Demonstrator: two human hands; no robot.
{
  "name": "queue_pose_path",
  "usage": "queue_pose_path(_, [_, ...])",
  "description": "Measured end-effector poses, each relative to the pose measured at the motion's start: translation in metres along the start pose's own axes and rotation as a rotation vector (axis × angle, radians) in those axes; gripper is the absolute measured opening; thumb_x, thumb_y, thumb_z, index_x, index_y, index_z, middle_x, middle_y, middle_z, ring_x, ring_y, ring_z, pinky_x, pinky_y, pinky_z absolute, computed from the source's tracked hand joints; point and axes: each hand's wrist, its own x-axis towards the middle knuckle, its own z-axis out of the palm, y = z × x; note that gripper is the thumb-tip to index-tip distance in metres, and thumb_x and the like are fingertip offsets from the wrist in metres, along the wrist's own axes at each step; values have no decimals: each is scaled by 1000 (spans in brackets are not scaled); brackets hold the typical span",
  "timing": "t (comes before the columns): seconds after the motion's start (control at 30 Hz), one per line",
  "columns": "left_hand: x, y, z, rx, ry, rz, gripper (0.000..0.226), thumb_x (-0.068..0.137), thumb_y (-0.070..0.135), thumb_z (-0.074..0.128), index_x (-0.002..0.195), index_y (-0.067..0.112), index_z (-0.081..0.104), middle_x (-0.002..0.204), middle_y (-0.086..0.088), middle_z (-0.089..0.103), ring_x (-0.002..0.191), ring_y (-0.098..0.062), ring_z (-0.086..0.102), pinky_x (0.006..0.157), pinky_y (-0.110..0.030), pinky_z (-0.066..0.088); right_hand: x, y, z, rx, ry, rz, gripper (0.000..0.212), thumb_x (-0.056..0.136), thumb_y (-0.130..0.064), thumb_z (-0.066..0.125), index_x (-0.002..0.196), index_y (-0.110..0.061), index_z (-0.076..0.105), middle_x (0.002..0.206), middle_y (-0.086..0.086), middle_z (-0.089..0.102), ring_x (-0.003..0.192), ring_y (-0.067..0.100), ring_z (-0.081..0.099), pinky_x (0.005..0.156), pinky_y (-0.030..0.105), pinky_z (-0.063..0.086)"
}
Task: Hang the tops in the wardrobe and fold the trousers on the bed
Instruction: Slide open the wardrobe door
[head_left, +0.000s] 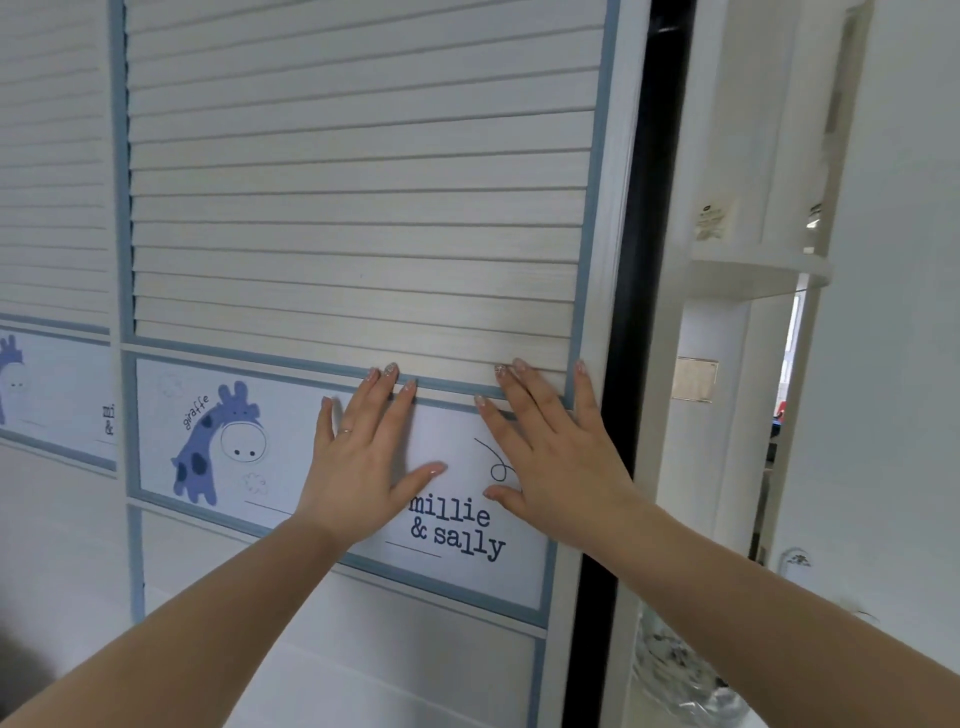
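Observation:
A white slatted wardrobe door (353, 197) with blue trim fills the head view. It carries a panel with a blue giraffe and the words "millie & sally" (208, 447). My left hand (363, 457) lies flat on that panel, fingers straight and spread. My right hand (556, 452) presses flat beside it, near the door's right edge. A narrow dark gap (644, 291) runs between the door's edge and the white frame. No tops or trousers are in view.
A second slatted door (52, 208) with the same panel stands to the left. Right of the gap, a white column carries a small shelf (753, 275). A patterned bundle in clear plastic (675, 670) lies low at the right.

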Motion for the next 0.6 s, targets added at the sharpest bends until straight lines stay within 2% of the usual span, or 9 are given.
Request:
queue_pose_path(0.1, [0,-11,0,3,5,-37,82,88,71,29,150,18,19,159,-6,18,147,-23,14,110,-60,18,11,-9,1,60,48,-2,85,87,-63,44,152,-21,8,160,13,2,147,28,-7,108,57,-24])
queue_pose_path(0.2, [-1,-23,-2,17,-6,-75,81,89,71,27,151,21,15,160,-3,16,147,-21,13,112,-58,15,20,-19,0,133,139,14,83,84,-58,54,150,-20,21,158,14,14,147,30,8,114,57,-6])
queue_pose_path(0.27, [-2,-33,-3,27,-13,-96,80,89,71,25,152,22,14,160,-2,13,148,-19,11,113,-58,13,27,-23,1,178,235,29,84,82,-53,61,149,-19,23,157,16,19,146,31,11,115,53,5])
queue_pose_path(0.4, [-4,-56,-6,48,-35,-131,83,87,74,16,153,24,10,161,4,4,148,-12,0,116,-55,7,40,-28,2,236,357,111,93,76,-47,71,149,-18,22,156,19,19,145,32,7,114,47,8])
queue_pose_path(0.5, [-4,-73,-8,51,-49,-159,87,84,75,14,153,23,11,161,5,2,148,-11,-1,116,-55,6,47,-29,0,302,332,218,99,77,-46,71,150,-14,14,157,19,16,144,28,0,114,47,8])
queue_pose_path(0.53, [-4,-78,-8,47,-50,-171,88,83,76,14,153,22,12,161,5,3,148,-11,-1,116,-56,6,49,-29,1,351,303,240,101,79,-46,69,151,-13,6,158,17,11,144,26,-3,115,46,7])
queue_pose_path(0.6, [-5,-88,-8,39,-54,-196,89,82,76,14,153,22,12,161,6,2,147,-9,-2,115,-57,7,55,-30,4,473,219,251,106,84,-50,61,146,-18,-19,158,8,-12,143,19,-15,116,42,-5])
